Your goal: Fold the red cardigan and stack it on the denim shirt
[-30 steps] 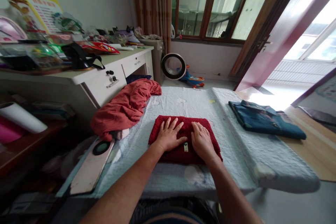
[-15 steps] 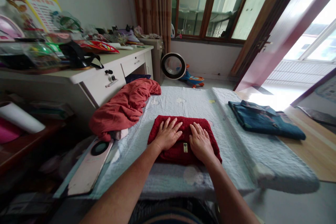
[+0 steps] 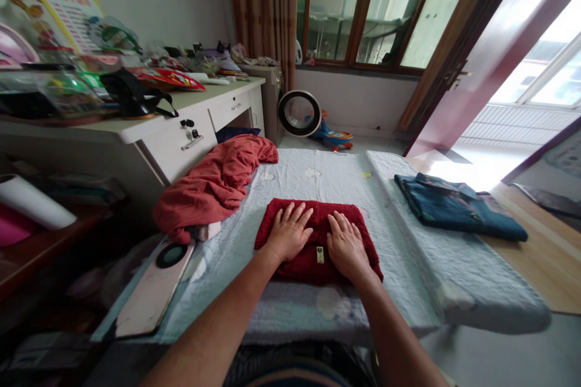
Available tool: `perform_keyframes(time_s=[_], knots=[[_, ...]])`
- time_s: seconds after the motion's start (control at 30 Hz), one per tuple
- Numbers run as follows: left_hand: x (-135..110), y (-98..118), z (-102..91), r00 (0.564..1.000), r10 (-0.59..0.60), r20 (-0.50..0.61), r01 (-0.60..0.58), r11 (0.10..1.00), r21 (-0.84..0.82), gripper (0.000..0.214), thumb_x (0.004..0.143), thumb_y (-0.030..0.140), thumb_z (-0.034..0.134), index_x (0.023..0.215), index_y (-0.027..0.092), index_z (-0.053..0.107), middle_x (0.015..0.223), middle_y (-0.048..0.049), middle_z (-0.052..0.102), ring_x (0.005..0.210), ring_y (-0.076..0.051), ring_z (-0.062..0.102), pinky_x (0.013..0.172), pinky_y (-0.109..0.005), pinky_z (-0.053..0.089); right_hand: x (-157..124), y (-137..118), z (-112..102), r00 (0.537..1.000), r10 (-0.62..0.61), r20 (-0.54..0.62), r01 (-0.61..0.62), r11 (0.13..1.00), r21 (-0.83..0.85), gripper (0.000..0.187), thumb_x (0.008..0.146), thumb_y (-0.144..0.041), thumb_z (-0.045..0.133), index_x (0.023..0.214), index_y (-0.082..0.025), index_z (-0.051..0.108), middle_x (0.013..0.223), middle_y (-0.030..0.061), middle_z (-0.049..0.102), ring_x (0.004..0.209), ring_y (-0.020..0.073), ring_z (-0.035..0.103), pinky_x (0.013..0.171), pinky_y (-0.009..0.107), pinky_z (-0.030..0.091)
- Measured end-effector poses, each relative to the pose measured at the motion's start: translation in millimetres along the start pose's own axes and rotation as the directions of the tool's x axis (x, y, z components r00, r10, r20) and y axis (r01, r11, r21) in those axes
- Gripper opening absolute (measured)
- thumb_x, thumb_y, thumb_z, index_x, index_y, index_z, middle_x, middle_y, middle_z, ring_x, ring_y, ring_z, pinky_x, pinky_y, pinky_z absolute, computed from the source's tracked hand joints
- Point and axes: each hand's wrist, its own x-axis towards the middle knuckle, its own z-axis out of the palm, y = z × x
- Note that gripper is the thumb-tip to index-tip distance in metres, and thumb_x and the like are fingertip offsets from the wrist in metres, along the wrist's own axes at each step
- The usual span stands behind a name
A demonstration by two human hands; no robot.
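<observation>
A folded dark red towel with a small label lies on the pale blue quilted cover in front of me. My left hand rests flat on the towel's left half, fingers spread and open. On the right half, my right hand lies flat the same way, holding nothing. A crumpled rust-red garment is heaped at the cover's left edge. To the right sits a folded dark blue garment.
A white desk crowded with clutter stands to the left, its drawers facing me. A pink board with a black ring lies beside the cover's left edge. A round fan and a toy car sit on the floor by the window.
Both hands have stayed flat on the red towel, shifting only slightly toward me. Nothing else moved.
</observation>
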Motion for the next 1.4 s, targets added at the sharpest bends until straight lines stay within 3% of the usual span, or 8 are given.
perform_keyframes(time_s=[0.3,0.5,0.67,1.1,1.23,1.3,1.4], knots=[[-7.6,6.8,-0.9,0.993,-0.055,-0.104,0.064,0.995,0.082,0.056,0.096,0.049,0.039,0.148,0.029,0.034,0.157,-0.0061,0.031,0.144,-0.029,0.026,0.114,-0.059,0.02,-0.5,-0.1,2.2,1.0,0.016,0.0,-0.016,1.0,-0.015,0.052,0.095,-0.023,0.033,0.146,-0.016,0.039,0.155,0.0086,0.033,0.143,0.0227,0.027,0.117,0.043,0.018],[-12.1,5.4,-10.7,0.998,-0.065,-0.012,0.066,0.996,0.056,0.055,0.097,0.049,0.036,0.148,0.028,0.034,0.158,-0.0056,0.029,0.145,-0.027,0.024,0.115,-0.057,0.022,-0.9,-1.2,-0.2,1.0,0.012,0.004,-0.012,1.0,-0.018,0.051,0.095,-0.024,0.032,0.146,-0.016,0.039,0.155,0.0086,0.033,0.143,0.0228,0.027,0.117,0.043,0.018],[-22.2,-1.0,-12.0,0.996,-0.089,-0.007,0.089,0.994,0.068,0.054,0.097,0.044,0.036,0.149,0.029,0.032,0.158,-0.0047,0.027,0.145,-0.026,0.023,0.116,-0.057,0.019,-0.6,-1.2,-1.5,1.0,0.012,0.022,-0.012,1.0,-0.016,0.052,0.095,-0.024,0.033,0.146,-0.016,0.039,0.156,0.0079,0.032,0.144,0.0229,0.026,0.117,0.043,0.019],[-37.6,-15.0,-25.1,0.985,-0.109,0.133,0.112,0.994,-0.015,0.061,0.091,0.04,0.047,0.149,0.03,0.03,0.16,-0.0059,0.024,0.146,-0.03,0.018,0.114,-0.059,0.015,-0.9,-1.7,-2.6,1.0,0.008,0.005,-0.008,1.0,-0.003,0.051,0.096,-0.024,0.031,0.145,-0.015,0.04,0.155,0.0093,0.034,0.143,0.0232,0.028,0.116,0.041,0.019],[-43.6,-12.7,-33.7,0.996,-0.084,-0.015,0.083,0.995,-0.047,0.059,0.083,0.028,0.058,0.139,0.025,0.041,0.154,-0.0089,0.032,0.144,-0.03,0.022,0.115,-0.055,0.019,0.3,-0.2,0.0,1.0,0.016,0.007,-0.016,1.0,0.004,0.051,0.095,-0.025,0.033,0.145,-0.016,0.04,0.155,0.0086,0.034,0.142,0.0233,0.028,0.116,0.042,0.02],[-47.6,-10.6,-38.6,0.994,-0.02,-0.105,0.013,0.998,-0.068,0.05,0.079,0.024,0.061,0.128,0.023,0.05,0.143,-0.0095,0.043,0.136,-0.028,0.033,0.113,-0.048,0.026,0.6,0.2,1.1,1.0,0.016,0.006,-0.017,1.0,0.01,0.051,0.095,-0.025,0.033,0.144,-0.016,0.041,0.155,0.0081,0.034,0.142,0.0236,0.028,0.116,0.042,0.019],[-53.3,-8.8,-44.4,0.994,0.063,-0.085,-0.072,0.992,-0.105,0.034,0.079,0.025,0.064,0.112,0.022,0.057,0.117,-0.0071,0.056,0.113,-0.024,0.052,0.102,-0.038,0.04,0.5,0.2,1.7,1.0,0.02,0.003,-0.02,1.0,0.02,0.051,0.095,-0.025,0.034,0.144,-0.016,0.041,0.155,0.008,0.033,0.142,0.0238,0.028,0.116,0.043,0.018]])
